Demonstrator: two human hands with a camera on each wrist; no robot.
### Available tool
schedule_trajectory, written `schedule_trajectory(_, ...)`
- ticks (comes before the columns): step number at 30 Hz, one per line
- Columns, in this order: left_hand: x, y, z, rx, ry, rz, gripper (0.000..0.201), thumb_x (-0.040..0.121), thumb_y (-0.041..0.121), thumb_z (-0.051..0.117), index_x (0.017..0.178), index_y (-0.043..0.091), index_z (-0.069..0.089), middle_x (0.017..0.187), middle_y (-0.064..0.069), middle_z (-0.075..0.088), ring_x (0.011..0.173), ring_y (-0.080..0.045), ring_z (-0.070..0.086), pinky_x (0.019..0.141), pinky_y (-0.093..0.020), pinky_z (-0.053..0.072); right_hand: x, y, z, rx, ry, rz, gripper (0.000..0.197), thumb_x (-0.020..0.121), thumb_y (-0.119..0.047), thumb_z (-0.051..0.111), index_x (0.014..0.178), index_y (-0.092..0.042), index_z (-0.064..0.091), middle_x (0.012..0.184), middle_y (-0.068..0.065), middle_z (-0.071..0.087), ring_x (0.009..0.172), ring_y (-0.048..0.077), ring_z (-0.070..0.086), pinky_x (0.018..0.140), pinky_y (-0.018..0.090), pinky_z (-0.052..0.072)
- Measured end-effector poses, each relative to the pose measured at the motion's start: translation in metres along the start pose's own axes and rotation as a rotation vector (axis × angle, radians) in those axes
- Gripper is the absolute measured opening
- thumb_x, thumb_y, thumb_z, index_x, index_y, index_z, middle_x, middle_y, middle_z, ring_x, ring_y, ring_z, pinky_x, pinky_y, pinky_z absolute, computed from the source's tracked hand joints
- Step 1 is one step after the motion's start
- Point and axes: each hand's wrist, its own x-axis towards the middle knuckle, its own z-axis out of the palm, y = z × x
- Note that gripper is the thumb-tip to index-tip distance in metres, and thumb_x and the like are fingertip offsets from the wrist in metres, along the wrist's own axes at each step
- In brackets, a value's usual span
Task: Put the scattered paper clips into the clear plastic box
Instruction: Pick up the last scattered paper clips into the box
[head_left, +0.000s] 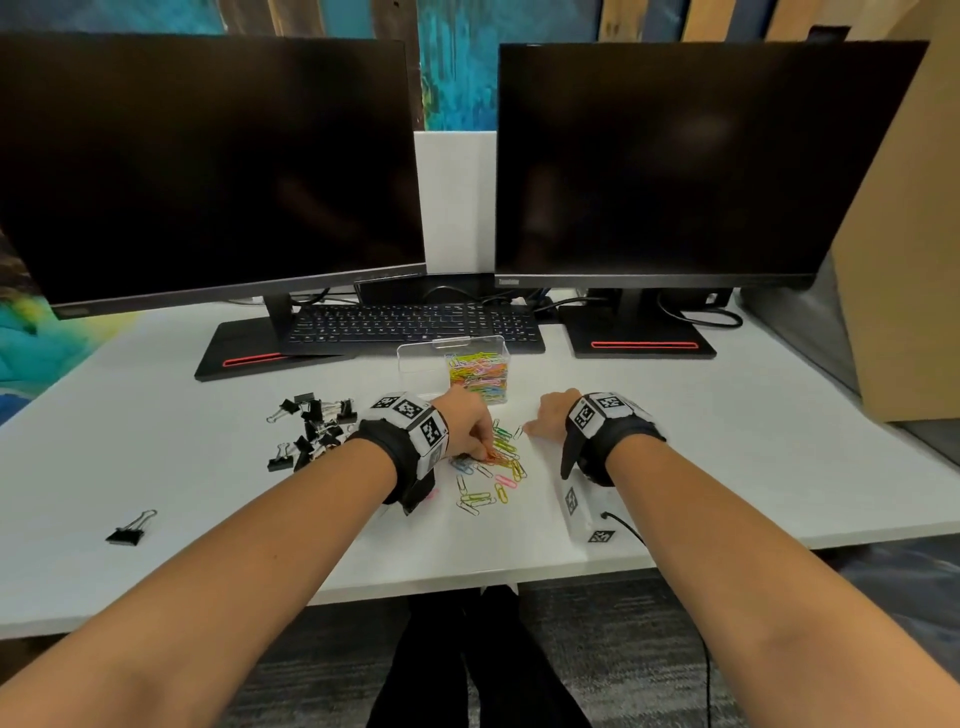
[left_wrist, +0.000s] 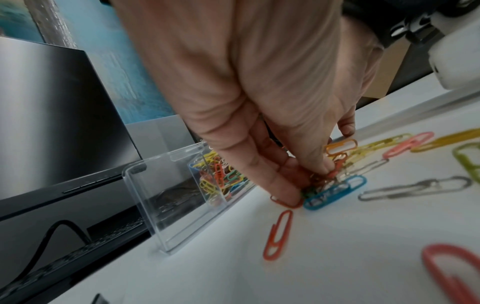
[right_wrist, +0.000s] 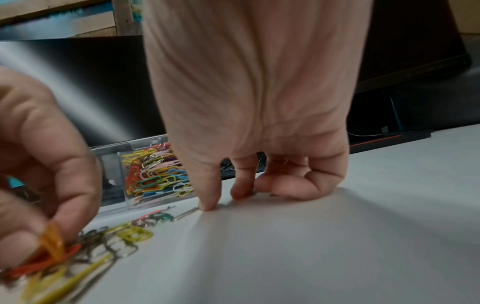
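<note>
Past your forearms (head_left: 260, 551), your left hand (head_left: 466, 422) pinches several scattered paper clips (head_left: 500, 470), likely to save trips to the part-filled clear plastic box (head_left: 422, 364) just beyond, while your right hand (head_left: 552, 414) rests curled, empty, on the desk (head_left: 727, 441).

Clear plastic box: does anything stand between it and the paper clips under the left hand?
Nothing visible does. The left hand pinches paper clips just before the clear plastic box; only bare white desk lies between.

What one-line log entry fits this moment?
left hand: pinches coloured paper clips on white desk | right hand: curled, resting on desk | clear plastic box: partly filled
</note>
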Motion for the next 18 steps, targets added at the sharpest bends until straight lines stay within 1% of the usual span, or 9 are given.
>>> schedule_trajectory(2, 0.0, 0.0, 0.0, 0.009, 0.013, 0.011, 0.02, 0.083, 0.019, 0.07, 0.101, 0.012, 0.073, 0.101, -0.004, 0.072, 0.096, -0.017, 0.065, 0.076, -0.016, 0.042, 0.006, -0.001, 0.007, 0.002, 0.017, 0.007, 0.068, 0.074, -0.066, 0.043, 0.12, -0.017, 0.053, 0.126, 0.014, 0.055, 0.114, 0.036, 0.052, 0.097, 0.046, 0.044)
schedule_trajectory(5, -0.001, 0.005, -0.002, 0.01, 0.034, 0.03, 0.021, 0.084, 0.019, 0.066, 0.103, 0.015, 0.073, 0.101, -0.002, 0.073, 0.095, -0.015, 0.066, 0.077, -0.015, 0.044, 0.009, -0.001, 0.011, 0.005, 0.027, 0.013, 0.069, 0.072, -0.067, 0.042, 0.118, -0.017, 0.053, 0.125, 0.015, 0.055, 0.115, 0.036, 0.05, 0.097, 0.047, 0.043)
schedule_trajectory(8, -0.001, 0.011, -0.001, 0.024, -0.009, 0.048, 0.037, 0.081, 0.031, 0.071, 0.116, 0.02, 0.068, 0.108, 0.002, 0.069, 0.098, -0.014, 0.064, 0.08, -0.018, 0.046, 0.004, -0.001, 0.009, 0.014, 0.029, 0.017, 0.063, 0.079, -0.063, 0.045, 0.12, -0.015, 0.053, 0.124, 0.016, 0.055, 0.115, 0.035, 0.051, 0.097, 0.045, 0.044)
schedule_trajectory(10, 0.001, 0.014, -0.001, 0.059, -0.049, 0.043, 0.044, 0.078, 0.035, 0.074, 0.119, 0.022, 0.066, 0.111, 0.003, 0.069, 0.101, -0.014, 0.063, 0.085, -0.022, 0.049, 0.002, 0.001, 0.009, 0.021, 0.041, 0.027, 0.061, 0.082, -0.061, 0.046, 0.122, -0.015, 0.051, 0.127, 0.016, 0.052, 0.116, 0.035, 0.051, 0.098, 0.045, 0.043)
schedule_trajectory(12, 0.005, 0.017, -0.001, 0.076, -0.051, 0.044, 0.041, 0.08, 0.031, 0.073, 0.118, 0.019, 0.067, 0.112, 0.002, 0.07, 0.103, -0.015, 0.063, 0.09, -0.024, 0.05, 0.001, 0.002, 0.01, 0.027, 0.055, 0.039, 0.061, 0.084, -0.059, 0.047, 0.125, -0.015, 0.049, 0.13, 0.017, 0.048, 0.117, 0.036, 0.05, 0.1, 0.045, 0.042)
schedule_trajectory(14, 0.007, 0.019, -0.001, 0.074, -0.047, 0.051, 0.035, 0.082, 0.025, 0.072, 0.116, 0.016, 0.068, 0.113, 0.0, 0.07, 0.106, -0.015, 0.062, 0.095, -0.024, 0.048, 0.001, 0.003, 0.012, 0.038, 0.056, 0.042, 0.06, 0.085, -0.058, 0.047, 0.127, -0.015, 0.048, 0.132, 0.018, 0.045, 0.117, 0.036, 0.051, 0.1, 0.045, 0.042)
schedule_trajectory(16, 0.008, 0.021, -0.002, 0.068, -0.049, 0.053, 0.033, 0.083, 0.023, 0.07, 0.115, 0.015, 0.069, 0.113, 0.0, 0.07, 0.108, -0.014, 0.061, 0.096, -0.022, 0.047, 0.001, 0.004, 0.012, 0.048, 0.057, 0.038, 0.06, 0.085, -0.058, 0.047, 0.127, -0.016, 0.048, 0.132, 0.017, 0.044, 0.116, 0.036, 0.052, 0.1, 0.045, 0.043)
schedule_trajectory(18, 0.008, 0.022, -0.003, 0.066, -0.044, 0.061, 0.031, 0.084, 0.022, 0.07, 0.113, 0.013, 0.07, 0.111, 0.0, 0.071, 0.105, -0.013, 0.063, 0.093, -0.02, 0.048, 0.001, 0.004, 0.011, 0.055, 0.052, 0.037, 0.06, 0.085, -0.057, 0.047, 0.127, -0.015, 0.048, 0.133, 0.017, 0.044, 0.116, 0.035, 0.052, 0.1, 0.044, 0.043)
